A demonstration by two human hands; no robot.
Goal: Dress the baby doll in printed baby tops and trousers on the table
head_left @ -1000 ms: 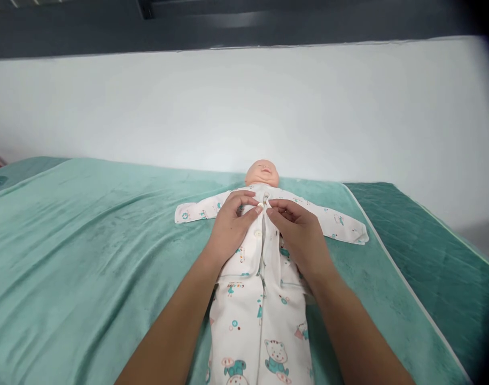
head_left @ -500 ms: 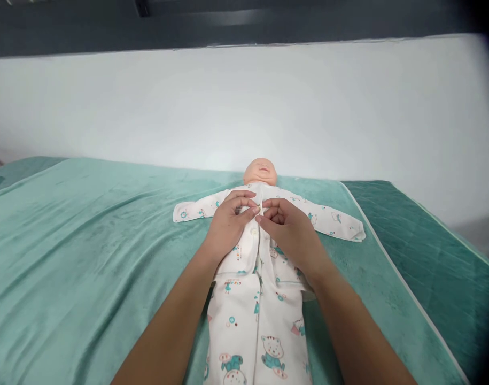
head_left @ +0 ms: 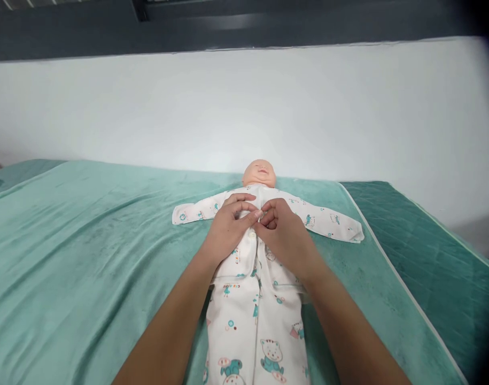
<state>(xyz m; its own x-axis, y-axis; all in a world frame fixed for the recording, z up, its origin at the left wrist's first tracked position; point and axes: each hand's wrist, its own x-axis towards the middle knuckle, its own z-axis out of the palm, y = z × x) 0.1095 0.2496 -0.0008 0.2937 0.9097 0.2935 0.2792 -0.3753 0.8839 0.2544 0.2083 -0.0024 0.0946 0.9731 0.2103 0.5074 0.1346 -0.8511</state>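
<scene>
A doll (head_left: 259, 174) lies on its back on a pale green blanket (head_left: 92, 251), its head away from the person and close to a white wall (head_left: 180, 112). It wears a white printed top (head_left: 243, 264), and below that come white printed bottoms (head_left: 236, 307) with a line down the middle, running out of view at the near edge.

Both hands meet high on the chest, at the front opening of the top. The left hand (head_left: 229, 230) rests on the chest, thumb and forefinger closed in a pinch at the opening, the other visible fingers loosely bent. The right hand (head_left: 286, 235) is curled, thumb and forefinger pinching the cloth right beside the left fingertips. What lies exactly between the tips is too small and hidden to tell. Just below them a pale button (head_left: 252, 234) shows on the left front edge; further down, the two fronts part slightly.

The sleeves (head_left: 334, 224) spread out to both sides on the blanket. To the right, past the blanket's pale edge, lies a darker green cover (head_left: 420, 230).
</scene>
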